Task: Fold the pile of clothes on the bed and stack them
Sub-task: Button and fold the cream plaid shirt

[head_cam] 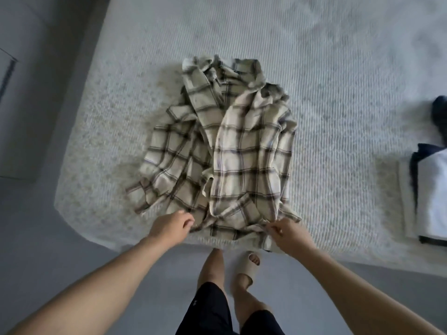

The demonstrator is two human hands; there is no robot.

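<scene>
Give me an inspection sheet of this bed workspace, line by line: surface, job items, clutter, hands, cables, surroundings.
Surface: bed with a pale ribbed cover, seen from its near edge.
Job's things: plaid shirt lying crumpled and unfolded mid-bed, its hem at the near edge; folded stack of white and dark clothes at the right edge of the view.
Clutter: a dark item beyond the stack, cut off by the frame, kind unclear.
Hands: left hand pinches the shirt's hem on its left; right hand pinches the hem on its right.
Cables: nothing seen.
Surroundings: grey floor; the person's legs and a beige slipper by the bed.
</scene>
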